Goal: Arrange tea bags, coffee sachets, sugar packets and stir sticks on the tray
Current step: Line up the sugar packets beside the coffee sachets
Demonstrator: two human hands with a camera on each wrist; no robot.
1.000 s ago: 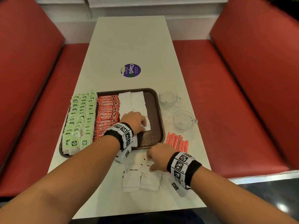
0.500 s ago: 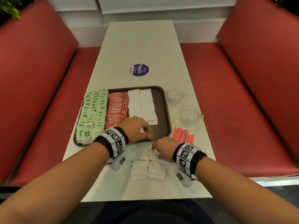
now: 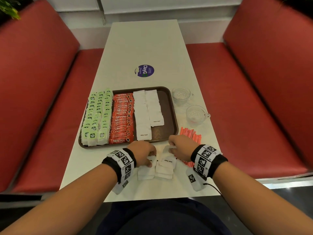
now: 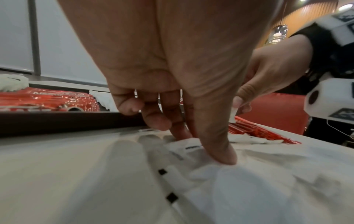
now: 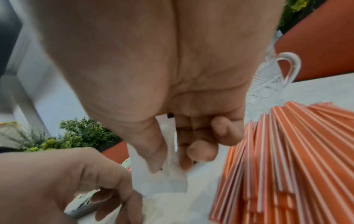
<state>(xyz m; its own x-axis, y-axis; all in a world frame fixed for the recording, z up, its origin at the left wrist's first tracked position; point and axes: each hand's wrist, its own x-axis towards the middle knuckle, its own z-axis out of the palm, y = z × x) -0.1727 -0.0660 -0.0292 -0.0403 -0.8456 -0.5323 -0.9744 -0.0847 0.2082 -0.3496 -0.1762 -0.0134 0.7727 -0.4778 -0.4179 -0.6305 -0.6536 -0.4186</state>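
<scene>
On tray (image 3: 172, 116): tea bags (image 3: 97, 116), coffee sachets (image 3: 122, 117), sugar packets (image 3: 145, 111).

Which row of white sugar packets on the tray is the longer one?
The left sugar row, the one beside the red coffee sachets. It reaches almost to the tray's near edge, while the right sugar row stops short, leaving bare brown tray.
</scene>
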